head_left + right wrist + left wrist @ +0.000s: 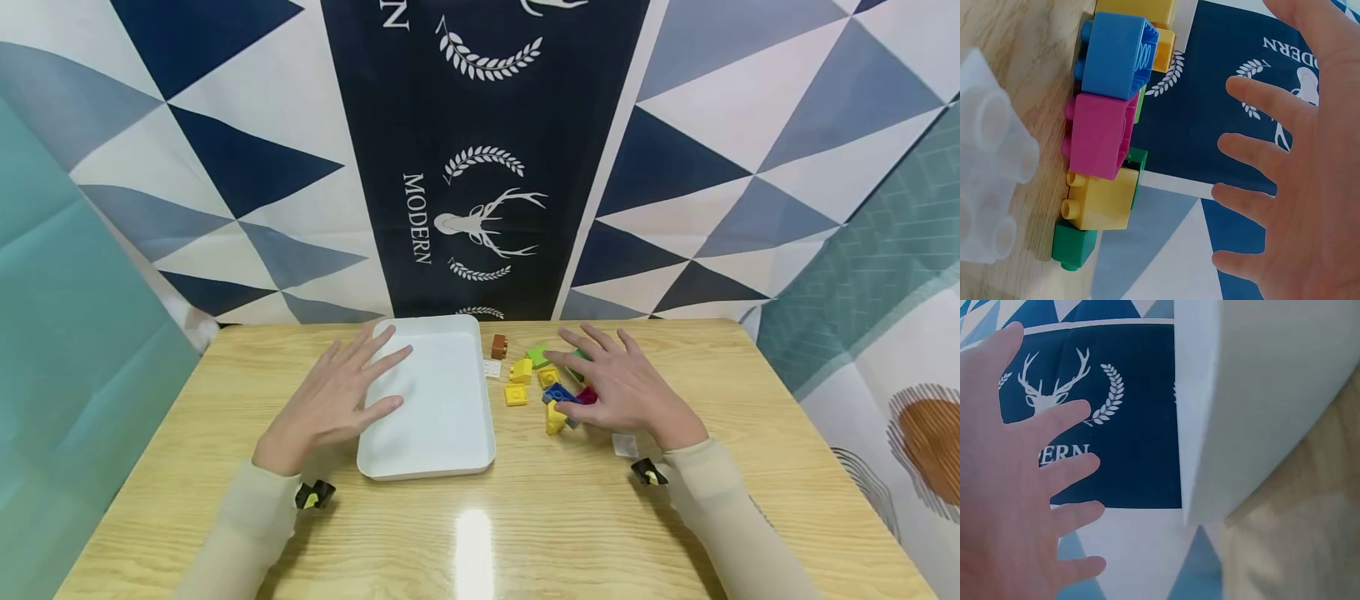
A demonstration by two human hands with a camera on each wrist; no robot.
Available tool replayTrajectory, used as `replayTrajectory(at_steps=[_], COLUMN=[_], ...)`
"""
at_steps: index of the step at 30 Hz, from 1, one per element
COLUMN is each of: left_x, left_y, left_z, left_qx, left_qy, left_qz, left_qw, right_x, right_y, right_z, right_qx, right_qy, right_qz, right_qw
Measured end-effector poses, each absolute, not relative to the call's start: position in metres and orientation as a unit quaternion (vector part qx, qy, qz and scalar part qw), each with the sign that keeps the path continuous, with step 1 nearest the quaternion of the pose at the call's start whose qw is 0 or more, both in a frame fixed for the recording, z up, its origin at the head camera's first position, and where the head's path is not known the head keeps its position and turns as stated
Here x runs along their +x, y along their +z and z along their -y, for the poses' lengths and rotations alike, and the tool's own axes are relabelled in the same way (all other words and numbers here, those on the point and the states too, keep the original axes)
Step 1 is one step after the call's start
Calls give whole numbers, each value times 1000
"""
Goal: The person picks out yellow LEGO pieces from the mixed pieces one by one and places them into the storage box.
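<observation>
Clear block (625, 445) at 6 o'clock of my right hand (618, 387); coloured blocks (515, 395) at its 9, some screened by it. White tray (435, 417) at 3 o'clock of my left hand (337, 396). Patterned cloth (487, 108) beyond, 12 o'clock. Both hands spread wide, backs up.

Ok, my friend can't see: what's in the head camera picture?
A person's left grip hovers, spread, at the left edge of a white tray; the right grip, also spread, over colourful blocks. Underneath is a wooden table.
</observation>
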State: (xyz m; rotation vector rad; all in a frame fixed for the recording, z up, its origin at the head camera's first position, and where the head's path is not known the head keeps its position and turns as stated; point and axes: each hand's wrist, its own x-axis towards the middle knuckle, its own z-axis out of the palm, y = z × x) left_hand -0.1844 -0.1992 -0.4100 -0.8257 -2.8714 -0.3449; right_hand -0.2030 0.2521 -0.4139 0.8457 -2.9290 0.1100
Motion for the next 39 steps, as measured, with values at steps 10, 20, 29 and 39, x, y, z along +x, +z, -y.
replayTrajectory(at_steps=[10,20,29,39], left_x=[-187,-189,-186,-192], left_y=[-394,-399,-397,-402], left_z=[200,222,245,243], left_qx=[-272,-256,-229,-272], left_qy=[-127,-134,-150,-286], left_qz=[951,955,959,917], left_qw=[70,67,70,63], right_x=[-204,-204,-203,-204], right_y=[-415,-414,-415,-416], right_z=[-251,-250,-250,-249], right_qx=[277,277,277,279], right_qy=[37,34,37,40], right_qz=[959,960,959,959], right_qw=[41,38,38,38])
